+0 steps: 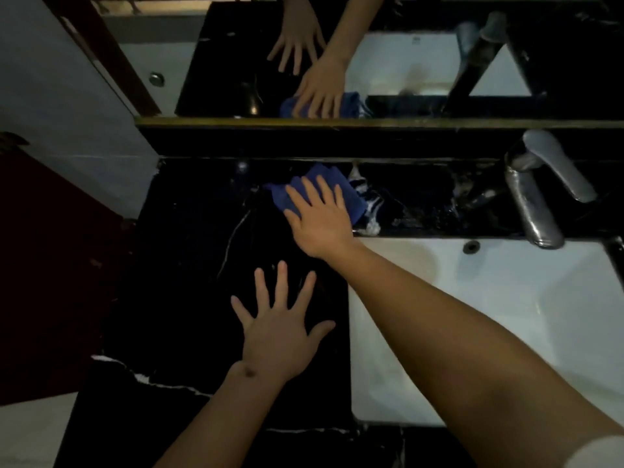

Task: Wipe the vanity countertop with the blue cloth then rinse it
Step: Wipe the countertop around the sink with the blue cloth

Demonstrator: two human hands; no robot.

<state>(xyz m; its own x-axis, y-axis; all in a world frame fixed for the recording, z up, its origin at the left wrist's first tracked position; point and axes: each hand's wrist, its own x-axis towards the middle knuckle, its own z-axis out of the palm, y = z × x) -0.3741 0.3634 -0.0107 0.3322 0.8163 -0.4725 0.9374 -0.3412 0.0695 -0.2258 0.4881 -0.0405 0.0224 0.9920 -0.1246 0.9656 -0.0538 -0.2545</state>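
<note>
The black marble vanity countertop (189, 271) fills the left and middle of the head view. A folded blue cloth (351, 194) lies on it near the back edge, just left of the basin. My right hand (320, 221) presses flat on the cloth, fingers spread and pointing to the back wall. My left hand (280, 329) rests palm down on the bare countertop nearer to me, fingers apart and holding nothing. The white sink basin (489, 319) sits to the right of both hands.
A chrome faucet (533, 197) stands at the back right above the basin. A mirror (388, 62) with a gold lower edge rises behind the counter and reflects both hands. A white wall (60, 106) and a dark red panel (50, 265) border the left side.
</note>
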